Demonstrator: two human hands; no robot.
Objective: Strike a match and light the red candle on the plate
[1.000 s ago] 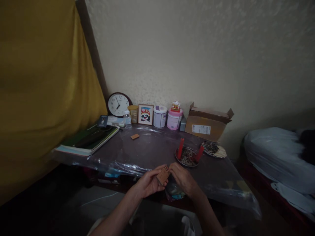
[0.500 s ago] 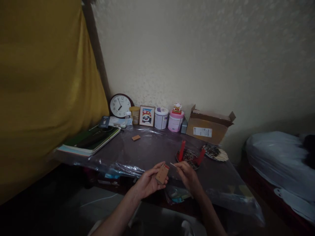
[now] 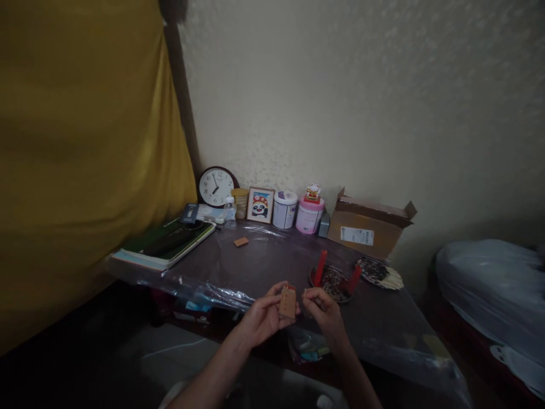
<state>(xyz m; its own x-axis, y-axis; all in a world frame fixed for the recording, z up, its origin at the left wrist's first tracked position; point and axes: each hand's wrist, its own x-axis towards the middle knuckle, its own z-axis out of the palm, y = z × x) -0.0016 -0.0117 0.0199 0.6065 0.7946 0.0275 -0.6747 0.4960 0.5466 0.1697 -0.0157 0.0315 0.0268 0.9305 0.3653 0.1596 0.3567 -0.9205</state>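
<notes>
My left hand (image 3: 263,319) is closed around a small brown matchbox (image 3: 288,300), held upright over the near edge of the dark table (image 3: 264,264). My right hand (image 3: 321,308) sits just right of the box with its fingers pinched together; what they hold is too small to make out. Beyond my hands a round metal dish (image 3: 332,282) carries two red candles (image 3: 320,267), one at each side. A second plate (image 3: 380,273) heaped with used matchsticks lies to its right.
A clear plastic sheet covers the table. Along the wall stand a clock (image 3: 217,186), a framed picture (image 3: 260,204), two tins (image 3: 285,209) and an open cardboard box (image 3: 369,225). Books (image 3: 166,243) lie at left, a spare matchbox (image 3: 240,242) mid-table, and a covered bed (image 3: 489,289) at right.
My right hand pulled away from the matchbox with a thin stick pinched in it, then came back close to the box. The camera view shifted slightly, so everything sits further right.
</notes>
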